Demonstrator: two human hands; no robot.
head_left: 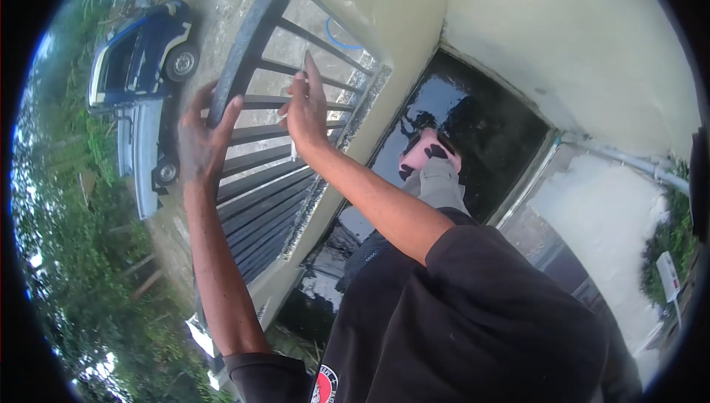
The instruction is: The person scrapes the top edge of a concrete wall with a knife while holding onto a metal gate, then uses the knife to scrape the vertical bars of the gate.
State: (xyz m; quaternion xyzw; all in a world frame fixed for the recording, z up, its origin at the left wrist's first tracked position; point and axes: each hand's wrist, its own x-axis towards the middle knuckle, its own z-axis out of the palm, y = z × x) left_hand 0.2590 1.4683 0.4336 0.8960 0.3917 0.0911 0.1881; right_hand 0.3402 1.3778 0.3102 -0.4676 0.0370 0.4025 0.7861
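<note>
We've L grip (201,137) clamped round dark top rail (253,41), thumb right, fingers left. R grip (305,111), over the bars (262,102) to its right, is closed w/ small white item (282,117), mostly hidden, index finger out twd far side; can't tell if it touches bars.
</note>
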